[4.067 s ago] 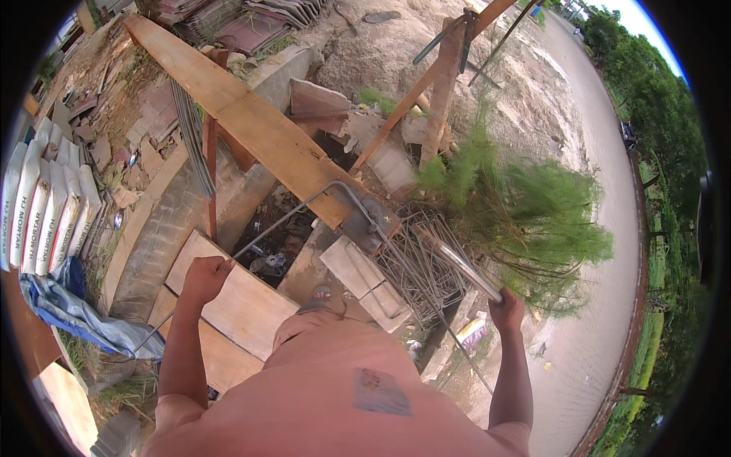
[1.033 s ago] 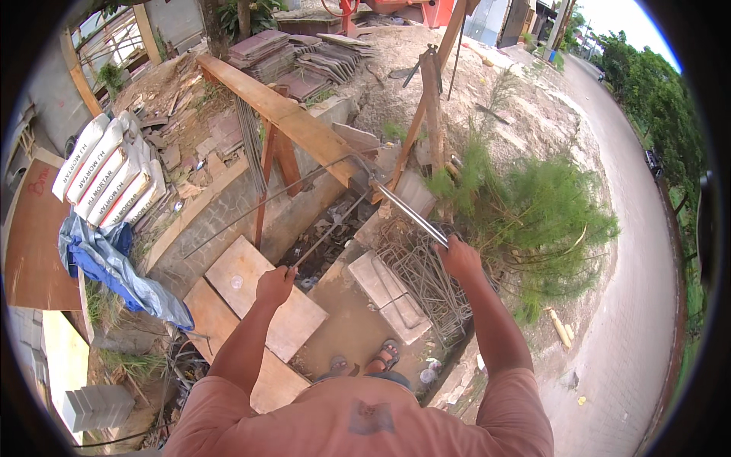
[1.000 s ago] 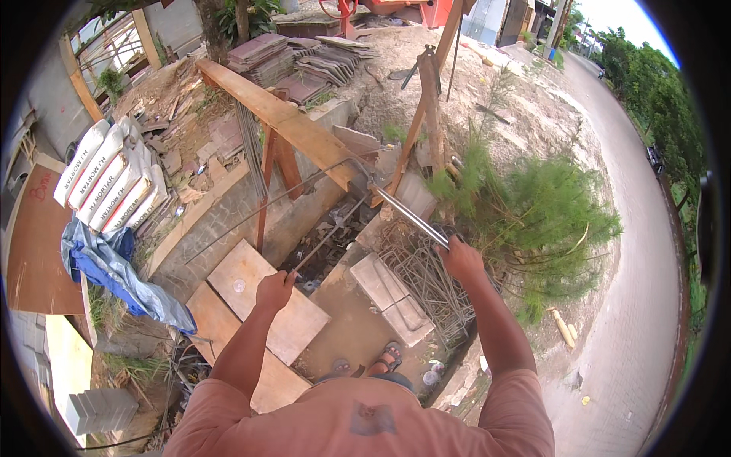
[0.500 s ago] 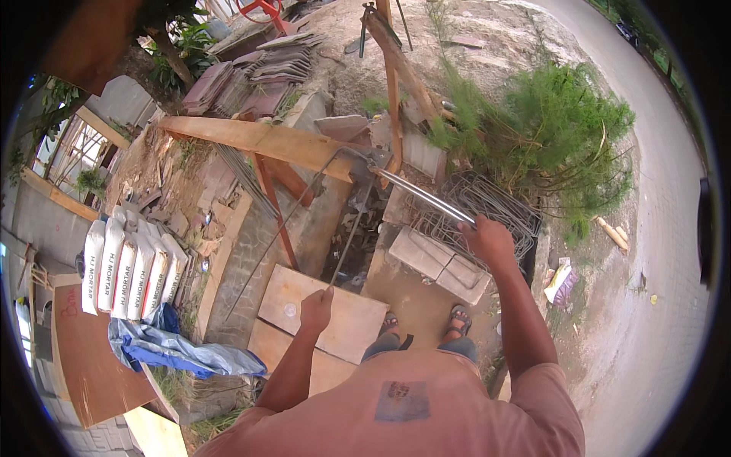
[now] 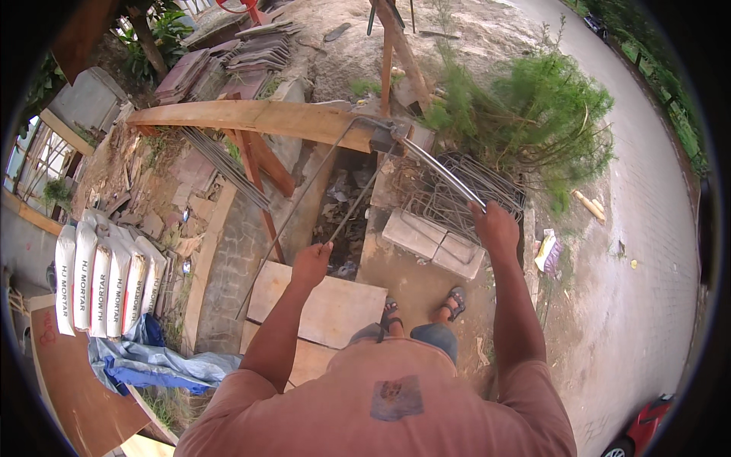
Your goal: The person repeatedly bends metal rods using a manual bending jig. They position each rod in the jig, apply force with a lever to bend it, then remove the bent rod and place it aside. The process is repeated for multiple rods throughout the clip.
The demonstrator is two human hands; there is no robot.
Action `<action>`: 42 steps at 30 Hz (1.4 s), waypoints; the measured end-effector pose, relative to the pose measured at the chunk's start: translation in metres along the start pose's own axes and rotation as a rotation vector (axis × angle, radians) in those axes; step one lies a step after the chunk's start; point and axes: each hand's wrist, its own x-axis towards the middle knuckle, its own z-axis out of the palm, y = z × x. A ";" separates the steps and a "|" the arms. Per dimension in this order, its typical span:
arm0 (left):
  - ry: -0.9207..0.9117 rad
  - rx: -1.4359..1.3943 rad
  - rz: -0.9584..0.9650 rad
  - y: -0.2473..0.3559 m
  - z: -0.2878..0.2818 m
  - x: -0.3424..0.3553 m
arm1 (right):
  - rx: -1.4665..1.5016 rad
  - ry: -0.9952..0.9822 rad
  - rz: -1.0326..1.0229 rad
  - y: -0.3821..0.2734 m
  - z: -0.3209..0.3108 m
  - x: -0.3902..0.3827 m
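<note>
My left hand (image 5: 311, 265) is closed around a steel rebar rod (image 5: 357, 214), which runs up to a metal bending fixture (image 5: 383, 139) at the end of a long wooden beam (image 5: 251, 116). My right hand (image 5: 496, 225) grips a shiny steel pipe (image 5: 440, 171) reaching down diagonally from that fixture. A bent length of rod (image 5: 304, 194) slants from the fixture toward the lower left. Wooden boards (image 5: 311, 305) lie below my left hand, a pile of bent rods (image 5: 442, 213) beside my right.
White sacks (image 5: 103, 276) and a blue tarp (image 5: 160, 365) are at left. A debris-filled trench (image 5: 339, 194) runs under the beam. A concrete slab (image 5: 431, 242) lies near my sandaled feet (image 5: 451, 303). A leafy shrub (image 5: 533, 114), paved road (image 5: 640, 266) and red car (image 5: 640, 426) are rightward.
The pipe and my right hand have moved farther forward since the oldest frame, both hands still gripping. My view has turned, and a red car now shows at lower right.
</note>
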 end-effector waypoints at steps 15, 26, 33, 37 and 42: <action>0.412 0.024 -0.002 -0.049 -0.087 -0.003 | -0.090 0.040 -0.145 0.027 0.008 0.017; -0.120 -0.649 -0.518 -0.010 -0.109 -0.036 | 0.028 0.129 -0.127 0.096 0.039 0.068; 0.126 -0.633 -0.349 0.076 -0.078 -0.074 | 0.837 -0.069 -0.069 0.044 0.044 0.026; 0.258 -0.969 -0.255 0.143 -0.037 -0.017 | 1.044 -0.286 -0.119 -0.008 0.032 -0.010; 0.293 -1.391 0.020 0.280 -0.011 0.085 | 1.248 -0.326 -0.351 -0.027 0.036 0.003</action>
